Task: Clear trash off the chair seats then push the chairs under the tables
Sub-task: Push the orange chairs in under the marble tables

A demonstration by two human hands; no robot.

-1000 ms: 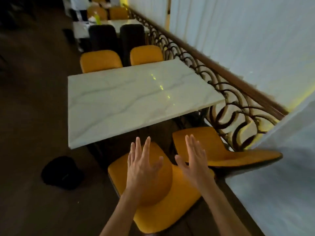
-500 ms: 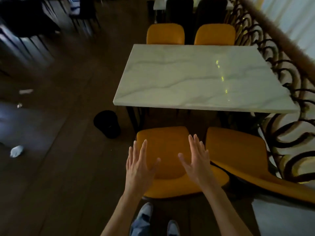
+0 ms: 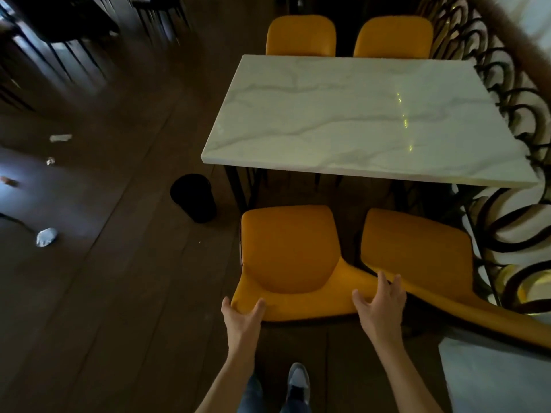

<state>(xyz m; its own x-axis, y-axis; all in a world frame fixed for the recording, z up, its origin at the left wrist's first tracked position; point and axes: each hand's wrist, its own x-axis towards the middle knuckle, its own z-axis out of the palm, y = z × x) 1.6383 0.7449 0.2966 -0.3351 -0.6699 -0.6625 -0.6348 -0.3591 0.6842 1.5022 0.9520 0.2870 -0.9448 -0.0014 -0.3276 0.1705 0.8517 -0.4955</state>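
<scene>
1. Floor, 9 o'clock sector: four pieces of litter lie on the dark plank floor point(image 3: 119, 293). A white scrap point(image 3: 60, 138) is farthest from the camera, a small crumpled bit point(image 3: 50, 161) lies just nearer than it, a brownish piece point(image 3: 8, 181) sits at the frame edge, and a crumpled white wad point(image 3: 46, 236) lies at 8 o'clock.
2. Black bin point(image 3: 193, 198): stands on the floor just left of the table's near-left leg, at 10 o'clock from the near-left chair.
3. Left hand point(image 3: 242, 318): grips the left corner of the near-left chair's backrest. The thumb lies on the front face; the fingers wrap behind the edge.
4. Near-left chair point(image 3: 287, 251): orange, seat bare, standing at 6 o'clock from the marble table point(image 3: 357, 114). Only the seat's front edge reaches the table's near edge.
5. Shoe point(image 3: 298, 381): grey and white, on the floor behind this chair, at the bottom of the view.
6. Right hand point(image 3: 380, 305): rests on the right end of the same backrest, fingers spread and loosely curled over the top edge. A firm grasp cannot be confirmed.
7. Near-right chair point(image 3: 417, 251): orange, seat bare, just beside the near-left chair; the backrests meet at the right hand.
8. Far chairs: two orange backrests point(image 3: 301, 35) point(image 3: 393, 37) show at 12 o'clock, against the table's far edge.
9. Scrolled metal railing point(image 3: 512, 120): runs along the table's right side, 1 to 4 o'clock.
</scene>
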